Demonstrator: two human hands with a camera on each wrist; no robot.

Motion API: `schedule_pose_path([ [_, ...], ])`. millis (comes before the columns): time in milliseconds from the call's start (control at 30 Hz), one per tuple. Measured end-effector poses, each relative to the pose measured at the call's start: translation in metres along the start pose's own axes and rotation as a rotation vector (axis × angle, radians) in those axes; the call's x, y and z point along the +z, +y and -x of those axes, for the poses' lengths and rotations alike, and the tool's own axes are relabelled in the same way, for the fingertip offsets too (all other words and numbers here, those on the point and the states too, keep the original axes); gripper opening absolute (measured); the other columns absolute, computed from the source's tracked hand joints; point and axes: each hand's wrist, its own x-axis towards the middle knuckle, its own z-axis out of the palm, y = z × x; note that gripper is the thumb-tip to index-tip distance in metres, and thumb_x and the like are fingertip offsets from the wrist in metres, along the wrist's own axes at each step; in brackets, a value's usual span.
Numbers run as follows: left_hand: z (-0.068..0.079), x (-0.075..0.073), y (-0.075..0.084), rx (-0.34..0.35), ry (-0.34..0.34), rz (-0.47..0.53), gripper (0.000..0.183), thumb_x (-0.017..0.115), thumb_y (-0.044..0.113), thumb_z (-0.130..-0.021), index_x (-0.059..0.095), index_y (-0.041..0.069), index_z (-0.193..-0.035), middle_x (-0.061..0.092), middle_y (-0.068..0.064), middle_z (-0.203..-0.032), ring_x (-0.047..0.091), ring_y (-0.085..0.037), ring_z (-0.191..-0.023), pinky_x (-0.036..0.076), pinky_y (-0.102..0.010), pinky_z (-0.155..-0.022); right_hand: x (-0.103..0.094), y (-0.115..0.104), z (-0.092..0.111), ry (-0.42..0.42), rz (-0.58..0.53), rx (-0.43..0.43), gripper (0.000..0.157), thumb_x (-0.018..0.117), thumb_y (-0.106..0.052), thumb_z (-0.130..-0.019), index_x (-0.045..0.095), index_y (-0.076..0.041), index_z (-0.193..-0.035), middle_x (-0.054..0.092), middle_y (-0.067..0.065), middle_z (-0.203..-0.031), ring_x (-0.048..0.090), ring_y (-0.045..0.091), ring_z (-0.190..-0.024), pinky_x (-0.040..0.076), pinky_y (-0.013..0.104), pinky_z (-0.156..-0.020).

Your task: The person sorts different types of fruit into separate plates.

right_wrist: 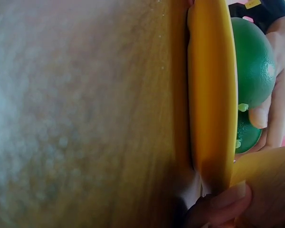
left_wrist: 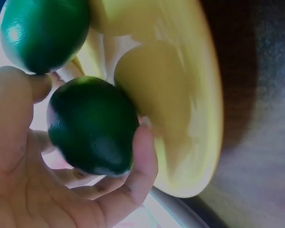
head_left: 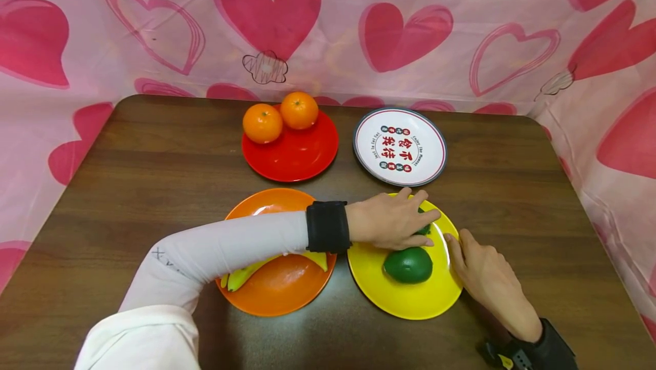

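Observation:
My left hand (head_left: 392,219) reaches over the yellow plate (head_left: 400,301) and grips the farther of two green limes. In the left wrist view, its thumb and fingers curl round this lime (left_wrist: 92,126), close over the plate. In the head view the hand covers most of it. The second lime (head_left: 408,266) lies on the plate, nearer to me. At the plate's right rim my right hand (head_left: 487,270) pinches the edge. A fingertip (right_wrist: 232,195) shows beside the rim in the right wrist view.
Left of the yellow plate, an orange plate (head_left: 287,296) holds bananas (head_left: 251,273), partly under my left forearm. Farther back are a red plate (head_left: 292,162) with two oranges (head_left: 263,123) and a white plate (head_left: 425,151) with printed characters. A heart-patterned cloth (head_left: 333,28) hangs behind the table.

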Motion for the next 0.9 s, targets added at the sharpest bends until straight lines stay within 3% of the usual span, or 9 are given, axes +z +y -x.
schedule_pose_path([
  [267,0.013,-0.012,-0.009,-0.038,0.055,0.036,0.070,0.027,0.068,-0.093,0.029,0.029,-0.151,0.037,-0.005,-0.142,0.046,-0.020,-0.114,0.051,-0.030,-0.082,-0.001,0.000,0.000,-0.014,-0.004,0.006,0.068,0.017,-0.064,-0.098,0.042,-0.001,-0.105,0.041,0.007,-0.069,0.042,0.021,-0.056,0.037,0.035,-0.051],
  [467,0.027,-0.021,-0.018,-0.084,0.076,0.074,0.073,0.024,0.070,-0.092,0.028,0.028,-0.151,0.033,-0.012,-0.154,0.047,-0.030,-0.128,0.052,-0.039,-0.090,-0.004,0.002,0.000,-0.045,-0.035,0.003,0.067,0.019,-0.064,-0.098,0.042,-0.002,-0.106,0.042,0.007,-0.070,0.043,0.021,-0.059,0.037,0.035,-0.054],
  [633,0.043,-0.027,-0.031,-0.129,0.112,0.112,0.075,0.027,0.071,-0.092,0.029,0.027,-0.152,0.034,-0.012,-0.154,0.045,-0.030,-0.131,0.051,-0.043,-0.091,-0.008,0.003,-0.001,-0.081,-0.068,0.002,0.066,0.024,-0.065,-0.097,0.043,-0.002,-0.108,0.043,0.007,-0.072,0.045,0.020,-0.062,0.038,0.034,-0.055],
  [767,0.061,-0.028,-0.048,-0.180,0.153,0.115,0.075,0.032,0.069,-0.092,0.032,0.026,-0.153,0.041,-0.011,-0.147,0.047,-0.026,-0.123,0.053,-0.042,-0.086,-0.014,0.003,-0.002,-0.079,-0.066,0.000,0.068,0.026,-0.064,-0.097,0.044,0.000,-0.112,0.045,0.007,-0.074,0.047,0.020,-0.066,0.040,0.034,-0.058],
  [900,0.083,-0.023,-0.065,-0.228,0.192,0.123,0.072,0.039,0.068,-0.092,0.036,0.025,-0.150,0.047,-0.006,-0.131,0.050,-0.018,-0.104,0.052,-0.031,-0.073,-0.023,0.005,-0.007,-0.033,-0.062,-0.030,0.066,0.026,-0.060,-0.099,0.046,0.001,-0.114,0.048,0.007,-0.076,0.048,0.020,-0.067,0.041,0.034,-0.058],
])
